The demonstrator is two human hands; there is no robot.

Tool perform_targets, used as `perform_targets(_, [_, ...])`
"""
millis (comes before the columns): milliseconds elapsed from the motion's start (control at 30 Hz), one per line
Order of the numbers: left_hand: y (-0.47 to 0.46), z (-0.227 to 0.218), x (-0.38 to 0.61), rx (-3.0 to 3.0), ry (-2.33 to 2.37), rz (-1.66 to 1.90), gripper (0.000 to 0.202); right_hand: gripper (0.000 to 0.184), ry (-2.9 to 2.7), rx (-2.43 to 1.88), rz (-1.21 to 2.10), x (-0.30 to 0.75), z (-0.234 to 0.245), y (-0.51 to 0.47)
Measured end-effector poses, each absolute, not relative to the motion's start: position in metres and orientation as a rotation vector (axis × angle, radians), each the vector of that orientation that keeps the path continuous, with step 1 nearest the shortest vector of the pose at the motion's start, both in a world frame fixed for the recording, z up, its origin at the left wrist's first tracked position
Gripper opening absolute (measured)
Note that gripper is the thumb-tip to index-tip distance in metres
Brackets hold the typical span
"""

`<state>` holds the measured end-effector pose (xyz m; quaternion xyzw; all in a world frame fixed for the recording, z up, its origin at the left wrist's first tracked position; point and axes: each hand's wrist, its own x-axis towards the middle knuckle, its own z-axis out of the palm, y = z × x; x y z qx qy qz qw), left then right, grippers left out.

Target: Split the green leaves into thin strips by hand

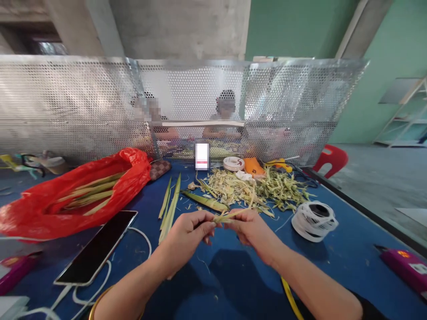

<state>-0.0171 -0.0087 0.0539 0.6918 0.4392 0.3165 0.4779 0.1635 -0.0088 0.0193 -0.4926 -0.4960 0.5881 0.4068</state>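
Observation:
Between my two hands a thin pale-green strip of leaf is pinched, held just above the blue table. My left hand grips its left end between thumb and forefinger. On the other side, my right hand has its fingers closed on the strip, and a narrow end sticks up past them. Just beyond the hands lies a broad green leaf. Several long cut leaves rest left of it. Behind my right hand spreads a heap of pale shreds, with a pile of greener woven pieces beside it.
A red plastic bag of long leaves and a charging phone lie to the left. A white ribbon roll sits at right, near a purple tool. A perforated metal screen stands behind; two people sit beyond it.

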Motion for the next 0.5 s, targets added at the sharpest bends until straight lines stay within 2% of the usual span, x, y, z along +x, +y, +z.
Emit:
perform_targets(233, [-0.005,0.050,-0.018,1.610,1.192,0.919,0.014,0.017,-1.284,-1.223,1.447,0.143,0.012,-0.024])
perform_targets(333, [-0.003,0.048,-0.018,1.560,1.245,0.972,0.011,0.016,-1.593,-1.190,1.056,0.142,0.012,-0.032])
perform_targets(433, [-0.004,0.047,-0.017,1.553,1.256,0.979,0.008,0.012,-1.899,-0.966,0.620,0.145,0.014,-0.039])
perform_targets(500, [-0.005,0.045,-0.017,1.595,1.252,0.967,0.008,0.012,-2.003,-0.805,0.561,0.147,0.016,-0.041])
